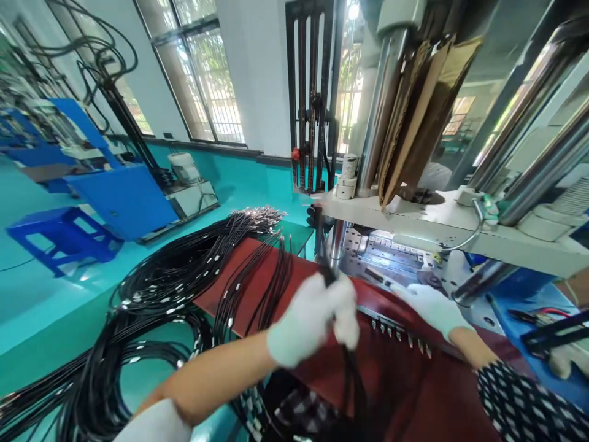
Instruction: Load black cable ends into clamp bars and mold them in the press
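My left hand, in a white glove, is closed round a bunch of thin black cables that hang down from the fist over the dark red bench top. My right hand, also gloved, reaches forward with its fingers stretched out flat at the edge of the machine's lit metal mould plate; I see nothing in it. A row of small metal cable ends lies along the bench between my hands.
A large pile of black cables spreads over the green table at left. The press's white upper platen hangs above the mould, with cardboard sheets on it. Another person's gloved hand shows at the right. A blue stool stands far left.
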`<action>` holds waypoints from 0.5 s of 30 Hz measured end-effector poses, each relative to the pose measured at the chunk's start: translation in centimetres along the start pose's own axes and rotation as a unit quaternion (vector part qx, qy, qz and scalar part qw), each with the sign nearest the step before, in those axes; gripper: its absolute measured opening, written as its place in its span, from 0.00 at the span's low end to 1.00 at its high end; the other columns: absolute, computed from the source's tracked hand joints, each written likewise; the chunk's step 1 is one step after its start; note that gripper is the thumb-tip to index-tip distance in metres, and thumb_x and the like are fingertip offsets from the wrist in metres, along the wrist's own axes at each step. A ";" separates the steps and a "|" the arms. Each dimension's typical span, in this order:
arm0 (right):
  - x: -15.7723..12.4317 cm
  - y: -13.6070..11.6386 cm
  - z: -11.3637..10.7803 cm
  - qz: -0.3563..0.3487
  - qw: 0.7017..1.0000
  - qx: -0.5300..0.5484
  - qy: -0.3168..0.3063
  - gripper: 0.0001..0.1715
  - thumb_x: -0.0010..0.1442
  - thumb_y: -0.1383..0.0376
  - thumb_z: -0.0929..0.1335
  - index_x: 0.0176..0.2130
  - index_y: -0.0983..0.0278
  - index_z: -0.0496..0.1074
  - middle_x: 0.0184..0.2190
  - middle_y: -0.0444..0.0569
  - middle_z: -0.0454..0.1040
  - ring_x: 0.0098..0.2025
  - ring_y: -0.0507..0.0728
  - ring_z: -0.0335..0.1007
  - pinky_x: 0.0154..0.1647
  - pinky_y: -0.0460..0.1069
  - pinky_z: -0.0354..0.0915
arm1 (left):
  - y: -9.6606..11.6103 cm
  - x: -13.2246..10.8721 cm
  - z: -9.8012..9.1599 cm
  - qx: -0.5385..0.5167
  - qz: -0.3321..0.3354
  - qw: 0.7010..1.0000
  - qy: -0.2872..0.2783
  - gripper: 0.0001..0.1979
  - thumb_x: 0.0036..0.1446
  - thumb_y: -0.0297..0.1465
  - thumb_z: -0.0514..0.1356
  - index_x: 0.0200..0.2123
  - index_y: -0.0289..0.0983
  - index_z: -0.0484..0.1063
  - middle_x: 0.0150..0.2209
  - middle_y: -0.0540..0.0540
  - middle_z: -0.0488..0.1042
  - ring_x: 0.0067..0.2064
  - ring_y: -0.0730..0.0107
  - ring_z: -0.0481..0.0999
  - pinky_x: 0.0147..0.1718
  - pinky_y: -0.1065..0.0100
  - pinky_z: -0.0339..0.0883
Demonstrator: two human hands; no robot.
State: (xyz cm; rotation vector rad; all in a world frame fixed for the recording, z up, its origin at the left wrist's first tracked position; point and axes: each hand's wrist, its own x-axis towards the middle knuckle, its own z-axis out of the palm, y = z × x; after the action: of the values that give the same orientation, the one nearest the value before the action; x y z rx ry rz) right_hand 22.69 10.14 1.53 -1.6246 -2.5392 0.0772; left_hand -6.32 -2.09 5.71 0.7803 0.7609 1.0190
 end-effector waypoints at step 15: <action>-1.7 -1.5 2.4 0.170 0.983 -0.032 -0.065 0.34 0.61 0.35 0.53 0.32 0.58 0.66 0.33 0.51 0.78 0.39 0.67 0.76 0.33 0.53 0.59 | 4.1 11.9 -11.0 0.500 0.023 0.804 0.321 0.15 0.62 0.35 0.61 0.50 0.35 0.71 0.48 0.42 0.74 0.50 0.60 0.74 0.51 0.53 0.68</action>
State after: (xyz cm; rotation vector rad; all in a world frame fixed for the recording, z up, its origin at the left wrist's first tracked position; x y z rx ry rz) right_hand 21.71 8.07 -0.81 -2.1283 -2.3454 0.1406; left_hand -13.38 12.43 1.40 1.3645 1.9665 0.8821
